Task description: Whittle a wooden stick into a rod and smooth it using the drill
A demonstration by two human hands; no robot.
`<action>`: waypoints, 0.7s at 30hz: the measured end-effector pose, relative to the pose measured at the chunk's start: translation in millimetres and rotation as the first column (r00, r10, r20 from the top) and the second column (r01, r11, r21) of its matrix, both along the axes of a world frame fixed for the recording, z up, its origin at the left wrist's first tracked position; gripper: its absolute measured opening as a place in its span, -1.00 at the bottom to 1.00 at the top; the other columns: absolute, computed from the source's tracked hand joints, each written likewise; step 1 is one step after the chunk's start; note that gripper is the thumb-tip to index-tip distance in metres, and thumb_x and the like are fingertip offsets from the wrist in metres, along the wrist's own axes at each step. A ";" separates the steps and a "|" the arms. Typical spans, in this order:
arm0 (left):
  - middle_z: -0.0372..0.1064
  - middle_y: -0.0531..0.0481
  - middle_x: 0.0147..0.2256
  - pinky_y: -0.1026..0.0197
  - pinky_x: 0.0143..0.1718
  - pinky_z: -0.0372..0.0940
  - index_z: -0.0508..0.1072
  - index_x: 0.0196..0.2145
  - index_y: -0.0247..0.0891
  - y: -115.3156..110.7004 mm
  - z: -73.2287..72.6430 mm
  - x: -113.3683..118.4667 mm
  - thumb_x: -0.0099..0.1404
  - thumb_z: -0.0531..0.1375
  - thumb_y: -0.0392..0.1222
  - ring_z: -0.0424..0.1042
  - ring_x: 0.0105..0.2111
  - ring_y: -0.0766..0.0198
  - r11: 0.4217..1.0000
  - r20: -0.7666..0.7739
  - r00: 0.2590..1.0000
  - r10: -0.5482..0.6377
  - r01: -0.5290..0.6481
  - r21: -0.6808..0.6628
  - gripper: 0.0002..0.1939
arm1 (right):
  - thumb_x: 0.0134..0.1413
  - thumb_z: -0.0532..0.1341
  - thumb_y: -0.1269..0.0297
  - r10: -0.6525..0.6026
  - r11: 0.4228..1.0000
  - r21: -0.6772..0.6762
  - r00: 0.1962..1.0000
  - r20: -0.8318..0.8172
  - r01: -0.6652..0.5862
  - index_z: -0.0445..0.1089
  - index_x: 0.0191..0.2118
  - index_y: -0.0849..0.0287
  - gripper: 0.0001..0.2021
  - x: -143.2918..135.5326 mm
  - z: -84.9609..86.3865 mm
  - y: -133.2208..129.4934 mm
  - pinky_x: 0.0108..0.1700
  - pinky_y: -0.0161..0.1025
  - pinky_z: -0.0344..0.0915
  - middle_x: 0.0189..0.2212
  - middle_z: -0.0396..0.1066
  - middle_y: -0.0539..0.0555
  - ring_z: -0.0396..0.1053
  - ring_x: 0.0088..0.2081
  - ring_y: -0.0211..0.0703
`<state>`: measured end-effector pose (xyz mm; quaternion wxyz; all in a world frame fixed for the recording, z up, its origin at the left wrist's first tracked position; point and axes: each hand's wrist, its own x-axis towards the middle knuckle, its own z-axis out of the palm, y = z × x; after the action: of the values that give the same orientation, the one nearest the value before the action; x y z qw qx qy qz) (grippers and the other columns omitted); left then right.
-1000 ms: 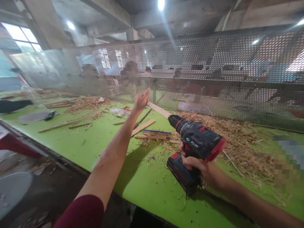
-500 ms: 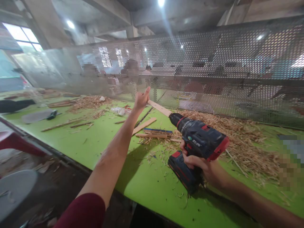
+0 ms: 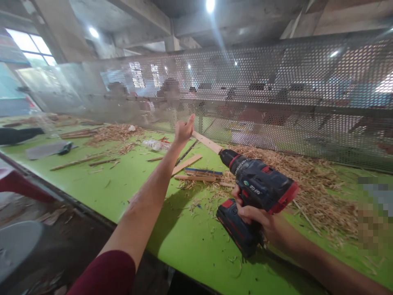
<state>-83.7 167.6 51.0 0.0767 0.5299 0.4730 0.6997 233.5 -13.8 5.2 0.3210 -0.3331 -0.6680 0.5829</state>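
My left hand (image 3: 184,130), at the end of my outstretched arm, grips the far end of a pale flat wooden strip (image 3: 207,141). Wrapped round the handle of a black and red cordless drill (image 3: 260,180) is my right hand (image 3: 251,211). The drill's chuck meets the near end of the strip; whether a bit enters the wood cannot be made out. Below the strip, more wooden pieces (image 3: 196,178) and a thin blue piece (image 3: 204,171) lie on the green table (image 3: 190,241).
Wood shavings (image 3: 313,192) are heaped at the right, with another pile (image 3: 118,133) at the back left. A clear plastic bottle (image 3: 156,144) lies behind my left forearm. A perforated metal screen (image 3: 276,90) runs along the back, with people beyond it. A red stool (image 3: 21,184) stands lower left.
The view has shifted slightly. Both hands keep their holds, and the drill and strip sit almost as before, a touch lower and further right in the picture.
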 end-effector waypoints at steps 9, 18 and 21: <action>0.00 0.11 -0.85 0.24 -0.58 0.08 0.20 -0.85 -0.17 -5.2 1.4 3.9 0.49 0.16 -0.06 0.07 -0.76 0.42 0.999 0.018 1.000 -0.023 0.023 -0.039 -0.28 | 0.09 0.29 0.16 0.024 1.000 0.001 0.999 0.027 -0.025 0.27 -0.36 0.10 -0.80 0.8 -0.5 1.1 -0.28 -0.22 0.19 -0.45 0.22 -0.06 0.13 -0.47 -0.24; -0.01 0.14 -0.85 0.26 -0.59 0.09 0.19 -0.84 -0.18 1.0 -0.7 1.4 0.48 0.18 0.00 0.05 -0.78 0.45 0.999 0.038 0.999 -0.019 0.021 -0.046 -0.27 | 0.07 0.27 0.19 0.040 0.999 0.011 0.999 0.025 -0.040 0.22 -0.40 0.09 -0.80 -0.6 -0.1 4.2 -0.24 -0.20 0.18 -0.49 0.18 -0.08 0.13 -0.46 -0.23; 0.00 0.13 -0.85 0.26 -0.61 0.06 0.19 -0.85 -0.18 1.8 -1.0 1.1 0.48 0.19 0.01 0.03 -0.78 0.46 0.998 0.046 0.999 -0.027 0.030 -0.060 -0.26 | 0.08 0.27 0.18 0.027 0.999 0.023 0.998 0.054 -0.029 0.20 -0.41 0.09 -0.78 -1.0 2.1 3.0 -0.23 -0.20 0.18 -0.49 0.19 -0.07 0.14 -0.45 -0.22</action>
<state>-82.7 169.4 50.0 0.1136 0.5179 0.4846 0.6957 232.5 -10.8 7.4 0.2988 -0.3354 -0.6879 0.5701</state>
